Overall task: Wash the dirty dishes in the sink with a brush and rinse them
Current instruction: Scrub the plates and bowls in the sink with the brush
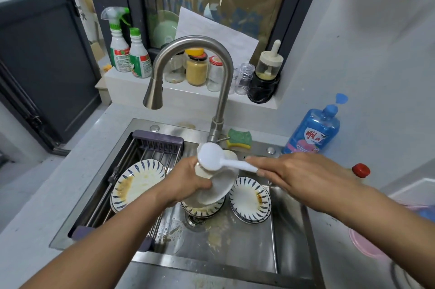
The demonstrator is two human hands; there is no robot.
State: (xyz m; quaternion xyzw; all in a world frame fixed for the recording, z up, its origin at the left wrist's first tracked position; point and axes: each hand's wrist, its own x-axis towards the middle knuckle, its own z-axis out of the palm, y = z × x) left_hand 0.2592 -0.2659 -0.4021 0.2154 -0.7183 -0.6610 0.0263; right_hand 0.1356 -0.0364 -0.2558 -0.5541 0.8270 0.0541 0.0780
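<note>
Head view, frame centre: left hand (186, 181) grips a tilted plate (219, 191) (over the sink (289, 229)); right hand (299, 176) holds the brush (219, 159) on it.

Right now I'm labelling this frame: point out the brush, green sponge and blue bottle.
brush (210, 156): head view, round head.
green sponge (240, 138): head view, top face.
blue bottle (311, 136): head view, label.
</note>
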